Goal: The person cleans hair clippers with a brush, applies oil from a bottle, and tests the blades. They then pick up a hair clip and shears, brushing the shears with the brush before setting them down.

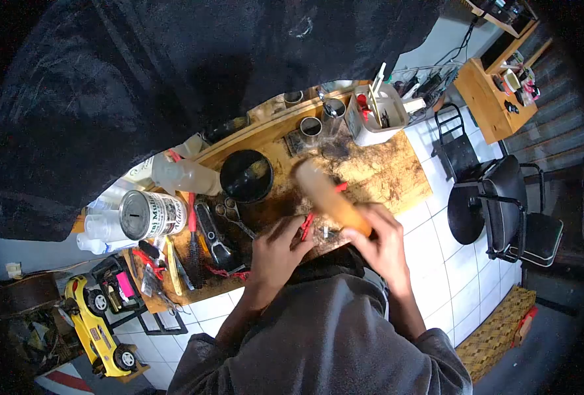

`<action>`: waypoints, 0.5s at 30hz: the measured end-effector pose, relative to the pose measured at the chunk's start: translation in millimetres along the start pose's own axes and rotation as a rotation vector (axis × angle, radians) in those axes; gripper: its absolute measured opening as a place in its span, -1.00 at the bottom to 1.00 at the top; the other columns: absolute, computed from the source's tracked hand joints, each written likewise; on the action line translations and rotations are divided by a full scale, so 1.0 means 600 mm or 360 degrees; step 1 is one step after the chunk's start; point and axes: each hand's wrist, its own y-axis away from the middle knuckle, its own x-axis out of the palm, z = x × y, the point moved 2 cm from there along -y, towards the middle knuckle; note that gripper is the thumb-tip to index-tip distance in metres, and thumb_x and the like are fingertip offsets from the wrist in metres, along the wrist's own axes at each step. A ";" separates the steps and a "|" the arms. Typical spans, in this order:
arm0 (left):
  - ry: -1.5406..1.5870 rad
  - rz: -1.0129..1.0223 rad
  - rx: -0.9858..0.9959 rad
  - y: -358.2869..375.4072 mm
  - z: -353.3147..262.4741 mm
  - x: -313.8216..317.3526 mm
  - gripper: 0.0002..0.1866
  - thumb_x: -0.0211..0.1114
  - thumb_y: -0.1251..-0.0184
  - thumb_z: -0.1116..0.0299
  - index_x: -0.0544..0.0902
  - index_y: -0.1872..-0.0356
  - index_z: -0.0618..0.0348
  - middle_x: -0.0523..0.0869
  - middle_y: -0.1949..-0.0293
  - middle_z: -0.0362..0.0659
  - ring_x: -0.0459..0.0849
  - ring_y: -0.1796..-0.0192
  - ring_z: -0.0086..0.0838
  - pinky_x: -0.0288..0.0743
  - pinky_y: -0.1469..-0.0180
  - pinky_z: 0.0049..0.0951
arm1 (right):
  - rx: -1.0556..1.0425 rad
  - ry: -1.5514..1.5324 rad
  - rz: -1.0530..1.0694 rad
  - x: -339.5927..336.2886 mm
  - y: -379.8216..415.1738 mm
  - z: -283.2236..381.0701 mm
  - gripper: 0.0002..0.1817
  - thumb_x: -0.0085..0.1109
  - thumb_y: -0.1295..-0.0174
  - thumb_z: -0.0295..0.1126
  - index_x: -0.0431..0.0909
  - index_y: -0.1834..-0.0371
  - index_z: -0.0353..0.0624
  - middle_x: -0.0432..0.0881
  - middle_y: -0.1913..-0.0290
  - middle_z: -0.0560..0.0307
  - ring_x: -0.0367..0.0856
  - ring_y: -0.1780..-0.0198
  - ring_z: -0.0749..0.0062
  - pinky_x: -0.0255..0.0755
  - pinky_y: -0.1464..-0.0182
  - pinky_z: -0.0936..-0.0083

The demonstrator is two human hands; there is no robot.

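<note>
My right hand is closed around the orange-brown end of a wooden-handled brush. Motion smears the brush's pale far end, which points up and left over the table. My left hand rests at the table's near edge, its fingers bent around a thin red piece; its kind is hard to make out. Another red bit shows behind the brush. Dark hair clippings lie scattered over the wooden table.
Left of my hands are a black bowl, scissors, a hair clipper, a round brush, a labelled can and a spray bottle. Metal cups and a white tool bin stand at the back. Black chairs are at right.
</note>
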 end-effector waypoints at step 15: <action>0.0844 0.0489 -0.0346 0.007 0.020 0.001 -0.78 -0.09 -0.31 0.66 0.54 0.18 0.45 0.63 0.54 -0.10 0.55 0.59 -0.60 0.42 0.54 -0.55 | 0.0504 -0.0887 0.0528 0.014 0.032 -0.013 -0.65 0.05 -0.39 -0.35 0.43 -0.16 -0.28 0.60 0.42 0.20 0.58 0.44 0.59 0.48 0.30 0.61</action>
